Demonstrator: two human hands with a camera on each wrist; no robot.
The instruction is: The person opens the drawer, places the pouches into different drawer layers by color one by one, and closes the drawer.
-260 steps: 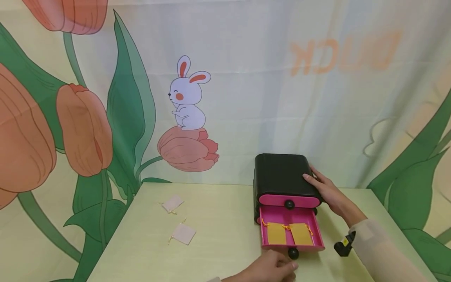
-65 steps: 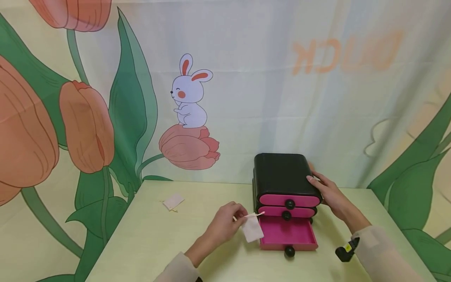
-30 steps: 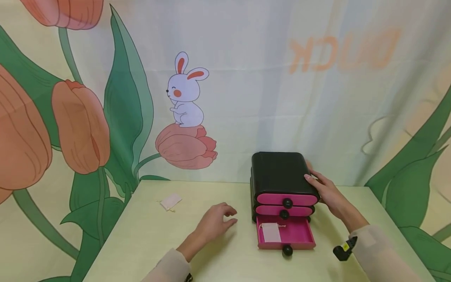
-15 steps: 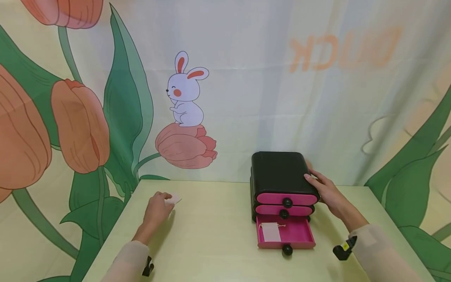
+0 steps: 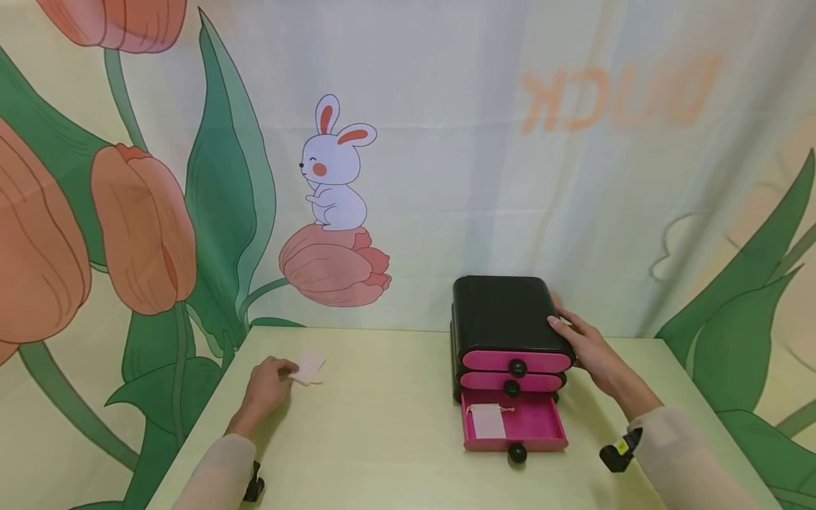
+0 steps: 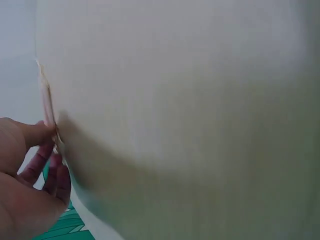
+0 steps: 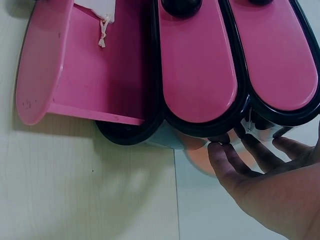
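Note:
At the table's left, my left hand (image 5: 264, 386) pinches the edge of a small pale drawstring pouch (image 5: 310, 365) between thumb and fingers. In the left wrist view this pouch (image 6: 47, 105) appears nearly edge-on at the fingertips. A black cabinet (image 5: 503, 312) with three pink-fronted drawers stands at the right. Its bottom drawer (image 5: 538, 421) is pulled out, and a second pale pouch (image 5: 489, 423) lies flat in its left half. My right hand (image 5: 593, 350) rests against the cabinet's right side, thumb near the top edge; the right wrist view shows its fingers (image 7: 262, 155) extended to the side wall.
Round black knobs (image 5: 517, 453) stick out from the drawer fronts. Behind the pale table (image 5: 382, 439) hangs a curtain (image 5: 433, 177) printed with tulips and a rabbit, close to the back of the cabinet.
The middle drawer, with two yellow pouches, was closed and the bottom one opened. My left hand laid one pale pouch inside, then moved left to the other. My right hand stayed at the cabinet.

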